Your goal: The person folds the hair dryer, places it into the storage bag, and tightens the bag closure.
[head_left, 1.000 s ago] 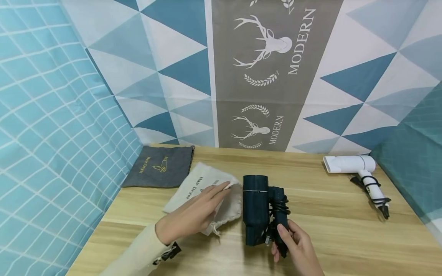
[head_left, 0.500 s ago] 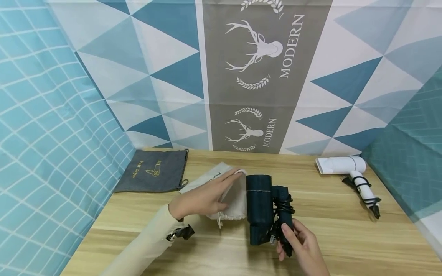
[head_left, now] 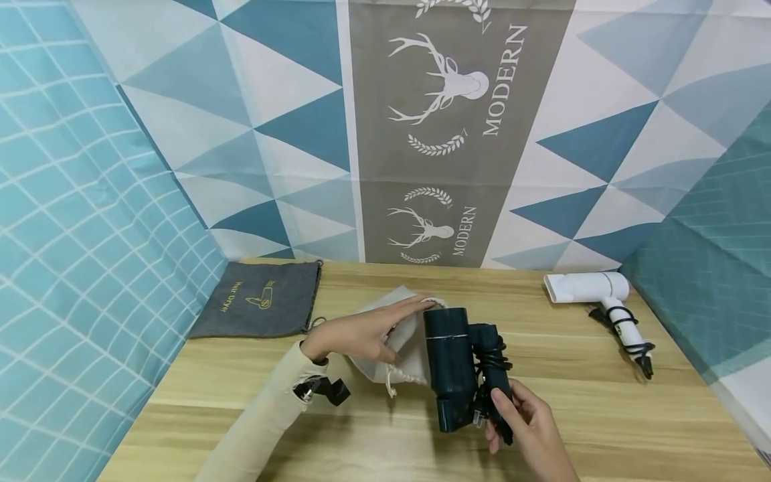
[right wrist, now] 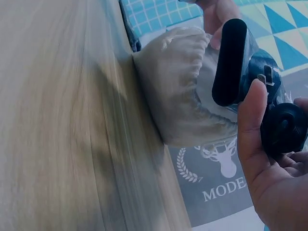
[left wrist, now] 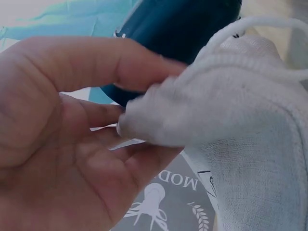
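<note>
A dark navy hair dryer (head_left: pixel 448 375), its handle folded alongside the barrel and its cord wound round it, is held up by my right hand (head_left: pixel 530 422) at the handle. The thumb shows near the plug prongs in the right wrist view. To its left, my left hand (head_left: pixel 358 331) pinches the gathered rim of a white drawstring bag (head_left: pixel 415 355), thumb and fingers on either side of the cloth (left wrist: pixel 240 120). The bag's mouth gapes toward the dryer, as the right wrist view shows (right wrist: pixel 171 86). The dryer's barrel overlaps the bag's right edge in the head view.
A flat grey bag (head_left: pixel 259 298) printed "Hair Dryer" lies at the back left of the wooden table (head_left: pixel 373 435). At the back right lies a white hair dryer (head_left: pixel 590 288) with a black cord round its handle. Patterned cloth walls (head_left: pixel 301 134) enclose the back and sides.
My left hand has moved right with the rim of the white bag, whose mouth has been lifted wider beside the navy hair dryer. The dryer has tilted slightly, its upper end toward the bag.
</note>
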A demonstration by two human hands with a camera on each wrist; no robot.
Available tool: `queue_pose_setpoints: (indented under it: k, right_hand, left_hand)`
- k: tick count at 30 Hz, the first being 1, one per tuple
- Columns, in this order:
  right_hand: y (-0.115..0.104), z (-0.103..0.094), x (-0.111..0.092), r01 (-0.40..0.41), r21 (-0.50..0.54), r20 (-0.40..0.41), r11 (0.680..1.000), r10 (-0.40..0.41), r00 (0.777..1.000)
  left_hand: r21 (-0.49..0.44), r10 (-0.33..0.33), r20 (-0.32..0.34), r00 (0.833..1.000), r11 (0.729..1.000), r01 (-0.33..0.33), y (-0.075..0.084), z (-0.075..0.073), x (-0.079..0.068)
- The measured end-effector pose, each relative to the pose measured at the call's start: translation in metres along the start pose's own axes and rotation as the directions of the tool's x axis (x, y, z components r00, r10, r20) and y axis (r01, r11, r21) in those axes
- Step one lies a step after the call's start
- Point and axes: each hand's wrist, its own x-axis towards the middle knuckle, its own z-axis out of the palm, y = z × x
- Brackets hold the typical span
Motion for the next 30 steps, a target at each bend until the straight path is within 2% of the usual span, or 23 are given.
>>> queue_pose_setpoints:
  k: [2,4,11,16,21,24,28,30]
  right_hand:
    - [0.001,0.000,0.001,0.010,-0.007,0.007,1.000,-0.010,1.000]
    - [0.002,0.002,0.000,-0.006,-0.014,-0.019,1.000,0.006,1.000]
    - [0.006,0.013,0.001,-0.119,-0.090,-0.181,0.989,0.101,0.978]
    - [0.006,0.019,0.000,-0.153,-0.217,-0.266,0.964,0.092,0.959]
    - [0.004,0.021,-0.002,-0.082,-0.426,-0.342,0.901,-0.076,0.937]
    - [0.006,0.023,-0.002,-0.023,-0.518,-0.342,0.855,-0.183,0.922]
    - [0.011,0.026,-0.003,0.116,-0.597,-0.239,0.793,-0.314,0.919]
    - [0.013,0.028,-0.003,0.201,-0.635,-0.160,0.745,-0.382,0.910]
  left_hand:
    - [-0.008,0.002,0.006,1.000,1.000,-0.002,-0.001,0.000,-0.001]
    - [0.000,0.018,0.000,1.000,1.000,-0.018,0.000,-0.001,-0.001]
    - [0.056,0.020,-0.032,0.999,0.998,-0.018,0.007,-0.001,-0.002]
    - [0.154,0.011,-0.044,0.999,0.988,-0.004,0.014,0.005,-0.003]
    - [0.291,0.029,-0.091,0.995,0.957,-0.001,0.021,0.010,-0.003]
    - [0.326,0.066,-0.113,0.991,0.945,-0.026,0.024,0.013,-0.002]
    - [0.330,0.118,-0.119,0.986,0.941,-0.073,0.027,0.019,0.001]
    - [0.334,0.125,-0.118,0.985,0.939,-0.080,0.027,0.022,0.000]
